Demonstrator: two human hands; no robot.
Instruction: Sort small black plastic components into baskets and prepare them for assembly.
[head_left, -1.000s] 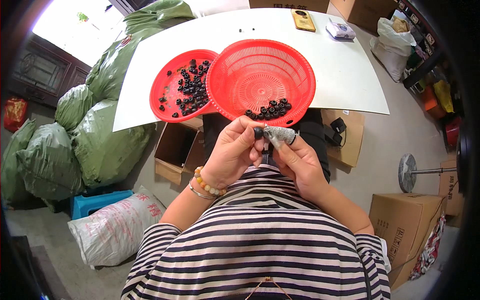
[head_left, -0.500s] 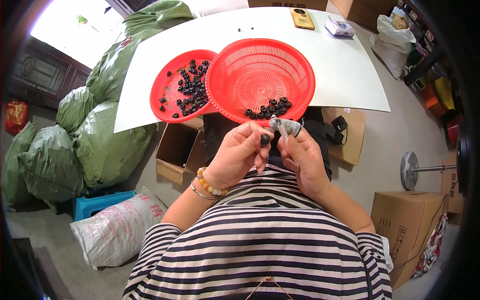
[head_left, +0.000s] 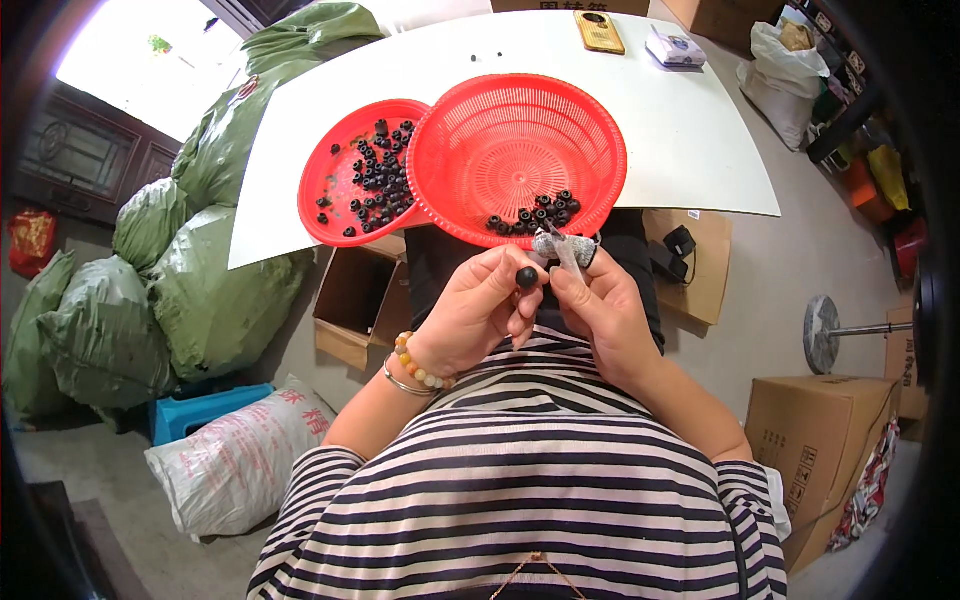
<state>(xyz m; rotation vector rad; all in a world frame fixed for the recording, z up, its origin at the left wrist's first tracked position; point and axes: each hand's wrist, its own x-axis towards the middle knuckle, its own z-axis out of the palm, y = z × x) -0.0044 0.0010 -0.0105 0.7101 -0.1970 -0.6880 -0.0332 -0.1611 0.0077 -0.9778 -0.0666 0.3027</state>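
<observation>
Between the thumb and fingers of my left hand is a small round black part. My right hand pinches a thin, pale flat strip, its kind too small to tell. A grey cover wraps a fingertip of that hand. Both hands are close together, just in front of a red plastic basket. Several black ring-like parts lie at the basket's near side. To its left, a shallow red tray holds many more black parts, with some bits scattered among them.
The white table carries a gold phone and a white-purple packet at its far right. Green sacks crowd the left. A white sack lies by a blue stool; a cardboard box stands at right.
The pale strip and covered fingertip have shifted slightly, and my right thumb has moved a little toward the left hand. The black part stays in my left hand.
</observation>
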